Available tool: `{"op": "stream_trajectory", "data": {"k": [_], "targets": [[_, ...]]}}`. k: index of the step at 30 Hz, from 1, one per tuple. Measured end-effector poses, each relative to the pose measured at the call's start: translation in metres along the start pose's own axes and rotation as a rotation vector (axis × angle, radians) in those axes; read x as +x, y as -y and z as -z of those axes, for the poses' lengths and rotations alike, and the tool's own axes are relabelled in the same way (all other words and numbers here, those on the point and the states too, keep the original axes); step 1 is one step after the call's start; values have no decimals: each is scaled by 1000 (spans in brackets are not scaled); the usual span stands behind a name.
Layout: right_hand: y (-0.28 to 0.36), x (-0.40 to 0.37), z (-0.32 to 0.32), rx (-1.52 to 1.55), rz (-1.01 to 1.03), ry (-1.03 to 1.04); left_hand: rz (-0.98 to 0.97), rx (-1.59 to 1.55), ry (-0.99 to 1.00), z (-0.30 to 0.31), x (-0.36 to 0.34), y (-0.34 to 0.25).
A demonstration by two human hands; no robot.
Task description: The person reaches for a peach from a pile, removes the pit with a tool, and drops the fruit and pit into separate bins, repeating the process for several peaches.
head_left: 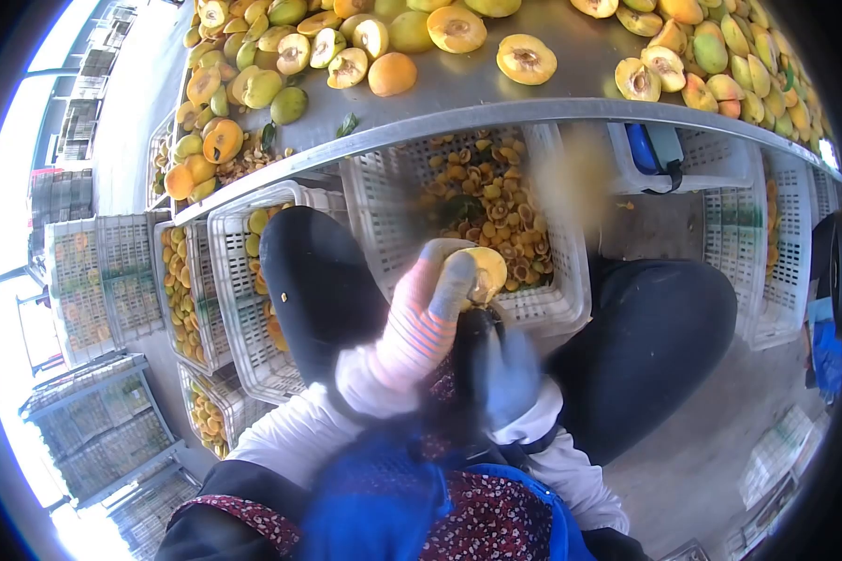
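Note:
Gloved in stripes, my left hand (430, 304) is closed on a halved yellow fruit (486, 275), whose cut face shows. My right hand (510, 379), in a bluish glove, is just below and to the right of it, smeared by motion; its fingers and anything in them cannot be made out. Both hands are between my knees, in front of a white crate (566, 234) with small fruit pieces in it. A yellowish blur (575, 178) hangs over that crate's right side.
The metal table (421, 105) crosses ahead, with whole and halved fruits (526, 60) on it. White crates of fruit (239, 243) stand at my left, another crate (776, 252) at the right. A blue object (642, 148) lies in a crate under the table.

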State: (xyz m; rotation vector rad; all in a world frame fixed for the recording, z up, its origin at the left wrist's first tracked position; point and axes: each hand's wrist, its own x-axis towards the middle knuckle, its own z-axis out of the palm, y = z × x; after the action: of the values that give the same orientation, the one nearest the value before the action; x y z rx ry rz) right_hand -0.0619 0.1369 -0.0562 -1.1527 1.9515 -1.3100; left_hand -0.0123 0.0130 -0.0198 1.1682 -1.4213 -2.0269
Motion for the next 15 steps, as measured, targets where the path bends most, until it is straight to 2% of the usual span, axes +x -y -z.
{"op": "stream_trajectory", "data": {"k": [1, 2, 3, 5, 6, 10, 13, 14, 15], "targets": [[0, -1, 0, 13, 43, -2, 51, 36, 110, 9, 4, -7], [1, 0, 0, -42, 127, -18, 140, -82, 169, 13, 7, -19], [3, 1, -1, -97, 212, -36, 112, -28, 155, 16, 8, -15], [7, 4, 3, -38, 165, 22, 58, 81, 122, 22, 11, -3], [11, 6, 5, 20, 106, 71, -31, 145, 72, 19, 9, -2], [19, 11, 14, 483, -406, 317, -234, 360, 42, 16, 7, 0], [22, 14, 15, 771, -634, 395, -5, 466, 146, 24, 9, -13], [24, 14, 15, 827, -667, 407, 138, 334, 163, 30, 13, -3], [25, 14, 15, 874, -699, 418, 167, 267, 144, 33, 13, 3]]}}
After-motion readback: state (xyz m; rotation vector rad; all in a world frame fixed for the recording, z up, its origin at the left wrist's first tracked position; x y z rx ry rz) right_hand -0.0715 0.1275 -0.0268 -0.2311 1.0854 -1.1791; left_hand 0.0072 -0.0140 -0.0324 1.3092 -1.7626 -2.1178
